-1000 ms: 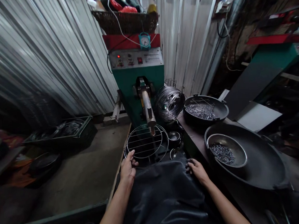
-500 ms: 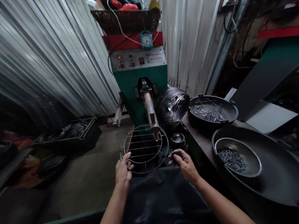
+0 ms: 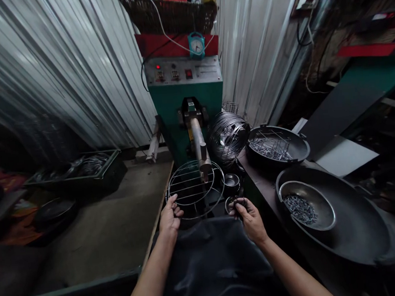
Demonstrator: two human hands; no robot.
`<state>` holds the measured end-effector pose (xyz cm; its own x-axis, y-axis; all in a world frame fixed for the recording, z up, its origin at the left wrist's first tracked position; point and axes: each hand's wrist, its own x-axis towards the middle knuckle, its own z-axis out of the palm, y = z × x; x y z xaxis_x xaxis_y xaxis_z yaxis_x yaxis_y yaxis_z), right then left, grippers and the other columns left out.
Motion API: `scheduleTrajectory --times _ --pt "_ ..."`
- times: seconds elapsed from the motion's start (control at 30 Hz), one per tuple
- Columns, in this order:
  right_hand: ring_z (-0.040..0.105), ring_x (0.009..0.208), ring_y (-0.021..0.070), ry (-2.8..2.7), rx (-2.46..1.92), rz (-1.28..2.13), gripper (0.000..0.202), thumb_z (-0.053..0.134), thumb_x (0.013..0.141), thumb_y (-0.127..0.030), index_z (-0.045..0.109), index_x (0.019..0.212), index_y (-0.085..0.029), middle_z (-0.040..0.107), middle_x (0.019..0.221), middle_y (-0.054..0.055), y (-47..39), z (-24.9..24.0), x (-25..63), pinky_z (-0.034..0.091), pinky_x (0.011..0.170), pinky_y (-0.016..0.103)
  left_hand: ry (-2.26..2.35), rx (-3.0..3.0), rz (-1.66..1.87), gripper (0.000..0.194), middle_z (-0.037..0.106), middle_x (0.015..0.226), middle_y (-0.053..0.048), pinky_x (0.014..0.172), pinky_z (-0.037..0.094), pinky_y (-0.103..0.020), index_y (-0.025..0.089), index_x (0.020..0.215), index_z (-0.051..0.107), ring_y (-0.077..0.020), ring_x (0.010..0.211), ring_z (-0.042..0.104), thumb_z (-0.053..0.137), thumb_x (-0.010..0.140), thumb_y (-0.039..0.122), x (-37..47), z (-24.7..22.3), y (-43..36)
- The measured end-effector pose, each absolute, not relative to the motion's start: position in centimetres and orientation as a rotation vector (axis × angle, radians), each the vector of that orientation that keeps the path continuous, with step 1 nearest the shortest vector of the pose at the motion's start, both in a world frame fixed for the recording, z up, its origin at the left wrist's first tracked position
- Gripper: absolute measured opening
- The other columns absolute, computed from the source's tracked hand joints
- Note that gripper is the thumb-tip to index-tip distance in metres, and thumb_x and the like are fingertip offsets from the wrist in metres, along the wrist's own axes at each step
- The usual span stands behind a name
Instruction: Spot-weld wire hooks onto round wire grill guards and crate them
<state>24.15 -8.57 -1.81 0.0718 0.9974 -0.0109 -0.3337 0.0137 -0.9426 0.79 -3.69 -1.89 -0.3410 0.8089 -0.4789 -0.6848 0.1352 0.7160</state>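
Observation:
A round wire rack [image 3: 187, 197] with parallel cross wires lies under the tip of the metal arm [image 3: 199, 143] on the green machine [image 3: 187, 92]. My left hand [image 3: 171, 215] is closed on the near left edge of the rack. Right of the rack, my right hand [image 3: 246, 214] is closed, thumb against fingers, beside a small ring [image 3: 228, 204]; what it pinches is too small and dark to make out. A small round metal dish [image 3: 230, 180] stands just beyond that hand.
A wire coil [image 3: 229, 135] stands right of the machine arm. Farther right are a pan of metal pieces [image 3: 277, 145] and a large pan [image 3: 352, 219] holding a bowl of short pieces [image 3: 308, 206]. Bins sit left [image 3: 113, 168] and at the bottom left [image 3: 75, 289].
The view has shifted slightly. The rack has turned a little, its outer ring now reaching farther right, with my left hand still on it. The small ring now shows beside my right hand.

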Motion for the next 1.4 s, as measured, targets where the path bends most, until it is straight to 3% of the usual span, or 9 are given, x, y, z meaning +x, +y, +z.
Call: scheduleTrajectory --times 0.27,0.4,0.57,0.83,1.1,1.4 --pt "0.061 0.057 0.0110 -1.123 -0.947 1.267 0.023 0.060 0.077 -0.040 0.054 0.083 -0.019 0.066 0.082 0.002 -4.7 -0.5 21.7 0.046 0.054 0.023 1.283 0.246 1.570 0.045 0.027 0.047 0.013 0.033 0.014 -0.015 0.018 0.062 0.037 0.0003 0.035 0.019 0.076 0.044 0.029 -0.5 -1.1 -2.3" --pt "0.063 0.059 0.0119 -1.379 -0.990 1.070 0.017 0.053 0.082 -0.035 0.056 0.086 -0.019 0.067 0.082 0.002 -3.6 -1.1 20.2 0.048 0.059 0.023 1.316 0.277 1.576 0.045 0.028 0.048 0.013 0.034 0.014 -0.015 0.017 0.063 0.040 0.0004 0.036 0.020 0.077 0.041 0.030 -0.6 -0.8 -1.9" --pt "0.062 0.058 0.0129 -1.650 -1.051 0.838 0.015 0.049 0.084 -0.031 0.059 0.089 -0.020 0.066 0.069 0.000 -4.4 -2.9 19.8 0.048 0.057 0.022 1.340 0.196 1.611 0.046 0.030 0.048 0.013 0.033 0.016 -0.015 0.017 0.063 0.040 0.0002 0.036 0.021 0.077 0.039 0.029 -0.9 -1.0 -1.9" --pt "0.064 0.061 0.0125 -1.386 -1.019 0.905 0.016 0.048 0.086 -0.032 0.055 0.091 -0.020 0.068 0.086 0.004 -2.8 -0.7 19.5 0.049 0.059 0.023 1.342 0.194 1.590 0.045 0.030 0.048 0.013 0.033 0.015 -0.015 0.017 0.063 0.040 -0.0001 0.037 0.020 0.077 0.040 0.027 -0.7 -1.1 -1.1" --pt "0.062 0.064 0.0145 -1.734 -1.164 0.699 0.018 0.047 0.084 -0.028 0.061 0.090 -0.019 0.066 0.072 0.003 -2.3 -2.9 19.2 0.047 0.061 0.022 1.388 0.225 1.612 0.045 0.030 0.048 0.012 0.034 0.016 -0.016 0.018 0.063 0.039 -0.0008 0.038 0.022 0.076 0.040 0.028 -0.5 -0.6 -0.6" --pt "0.060 0.062 0.0138 -1.776 -1.156 0.747 0.018 0.047 0.083 -0.028 0.061 0.089 -0.018 0.065 0.069 0.002 -1.8 -2.8 19.2 0.046 0.059 0.022 1.385 0.278 1.613 0.045 0.029 0.048 0.012 0.034 0.015 -0.016 0.018 0.062 0.038 -0.0010 0.038 0.022 0.076 0.042 0.029 -1.2 -1.0 -0.1"
